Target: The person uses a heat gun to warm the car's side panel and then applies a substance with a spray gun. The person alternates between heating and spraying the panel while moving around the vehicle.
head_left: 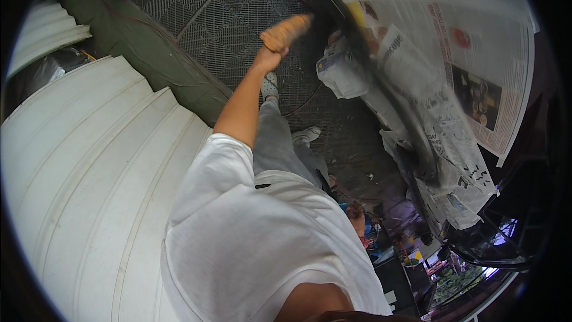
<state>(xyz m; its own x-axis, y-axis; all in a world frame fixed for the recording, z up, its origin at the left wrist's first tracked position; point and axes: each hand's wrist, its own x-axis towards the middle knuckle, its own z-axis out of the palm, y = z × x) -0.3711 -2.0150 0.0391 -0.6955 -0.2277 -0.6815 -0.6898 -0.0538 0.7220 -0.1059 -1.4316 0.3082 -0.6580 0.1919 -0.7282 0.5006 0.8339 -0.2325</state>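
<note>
1. Orange block – looks like a sanding sponge or pad, motion-blurred, so exact kind unclear. It sits at the top centre of the view, above the dark mesh floor, just left of a car's newspaper-masked edge.
2. Left hand – arm stretched forward and up from the white T-shirt sleeve; fingers wrapped around the lower end of the block, gripping it. Block tilts up and to the right out of the fist.
3. Right hand – only partly visible low beside the hip, near the lower right of the torso. Looks loosely curled, but I cannot tell whether it holds anything; too dark and small.
4. Body – white T-shirt, grey trousers, pale shoes on the mesh floor.
5. Newspaper – sheets cover a curved dark car body on the right, from the top edge down to mid-right; crumpled wads of paper hang along its left edge, near the block.
6. White ribbed panel – large corrugated surface filling the left side, curved by the lens.
7. Green strip – runs diagonally between the white panel and the mesh floor.
8. Thin red cable – trails along the green strip and across the floor toward the shoes.
9. Lower right – dark clutter, coloured bits, not resolvable.
</note>
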